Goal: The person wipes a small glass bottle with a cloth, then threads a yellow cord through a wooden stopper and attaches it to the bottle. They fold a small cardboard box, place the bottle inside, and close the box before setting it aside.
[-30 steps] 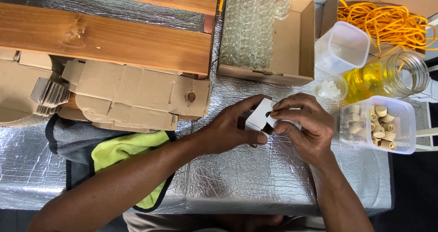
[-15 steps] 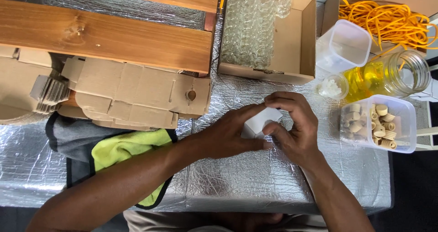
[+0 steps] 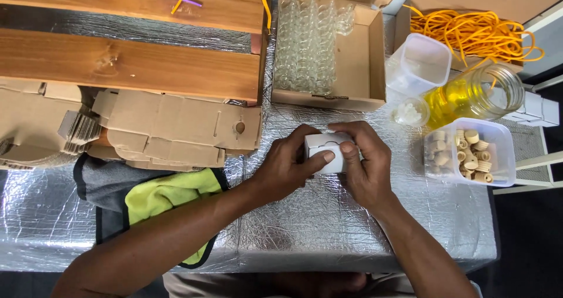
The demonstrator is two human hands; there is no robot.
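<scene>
You hold a small white box (image 3: 326, 150) between both hands over the middle of the foil-covered worktop (image 3: 328, 227). Your left hand (image 3: 285, 170) grips it from nine o'clock, thumb pressed on its near face; your right hand (image 3: 365, 168) wraps it from three o'clock, fingers (image 3: 347, 147) curled over the top and closed on it. At twelve o'clock of the box sits a cardboard tray of glass vials (image 3: 308, 43); at three o'clock a clear tub of corks (image 3: 469, 151); at two o'clock a jar of yellow liquid (image 3: 475, 94); at nine o'clock flattened cardboard blanks (image 3: 176, 128)
</scene>
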